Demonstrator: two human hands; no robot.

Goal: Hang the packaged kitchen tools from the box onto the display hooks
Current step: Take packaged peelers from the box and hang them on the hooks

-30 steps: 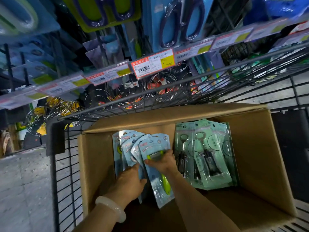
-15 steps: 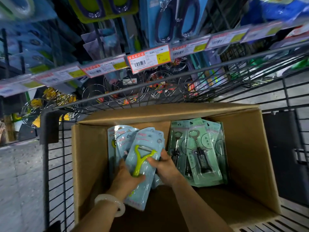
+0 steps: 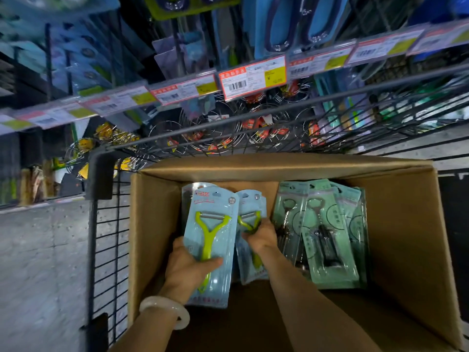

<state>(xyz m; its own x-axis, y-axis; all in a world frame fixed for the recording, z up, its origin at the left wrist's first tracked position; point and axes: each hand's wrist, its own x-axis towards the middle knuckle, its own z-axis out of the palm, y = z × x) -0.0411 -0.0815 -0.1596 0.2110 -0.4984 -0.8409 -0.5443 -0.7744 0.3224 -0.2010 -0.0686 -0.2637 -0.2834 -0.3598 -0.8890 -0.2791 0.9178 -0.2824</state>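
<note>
A cardboard box (image 3: 152, 224) sits in a wire cart. Inside on the left stand blue blister packs with green peelers. My left hand (image 3: 189, 265) grips one peeler pack (image 3: 212, 240) by its lower half, thumb across the front, the pack upright. My right hand (image 3: 261, 237) pinches a second peeler pack (image 3: 250, 207) that stands just to the right among the others. On the box's right side lies a stack of green corkscrew packs (image 3: 327, 232). Display hooks with hanging goods are blurred at the top of the view.
The black wire cart (image 3: 106, 237) surrounds the box. A rail of price tags (image 3: 252, 76) runs across above, with scissors packs (image 3: 297, 24) hanging over it and wire racks (image 3: 215, 133) below. Grey floor lies to the left.
My left hand has taken one peeler pack alone and turned it face up. My right hand has moved off it to the pack beside it. The view has shifted left.
</note>
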